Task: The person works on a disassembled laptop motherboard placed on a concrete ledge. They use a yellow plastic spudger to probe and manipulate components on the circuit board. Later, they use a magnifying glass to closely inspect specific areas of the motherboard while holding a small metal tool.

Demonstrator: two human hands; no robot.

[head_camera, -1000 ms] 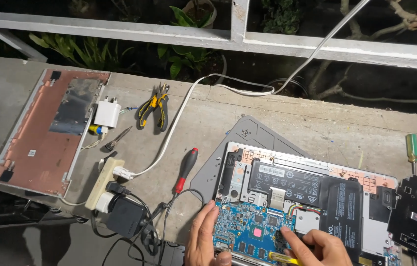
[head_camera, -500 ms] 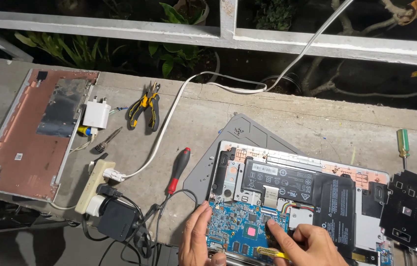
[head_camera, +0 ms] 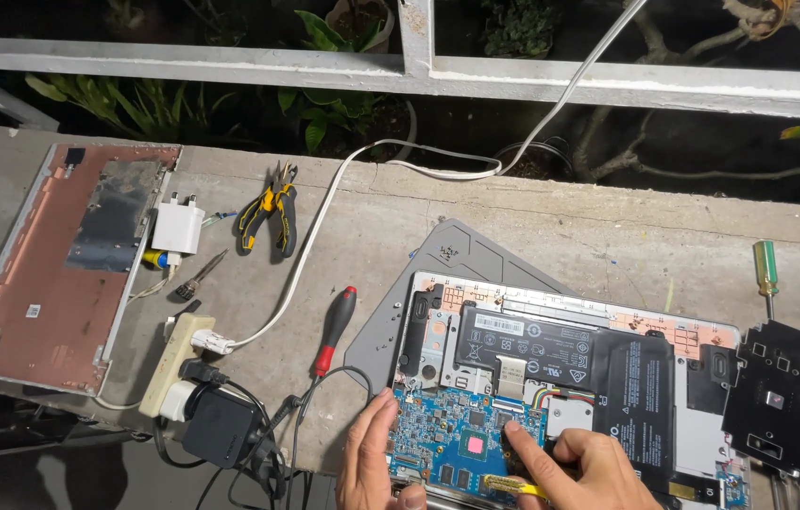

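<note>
Both hands on opened laptop's blue motherboard.

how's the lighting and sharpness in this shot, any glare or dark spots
Head view: a light from above falls evenly on the concrete ledge and the opened laptop, sharp, with no motion blur; mild sheen on the black battery; plants behind the white railing sink into near-black; left hand and right hand are cropped by the bottom edge.
</note>
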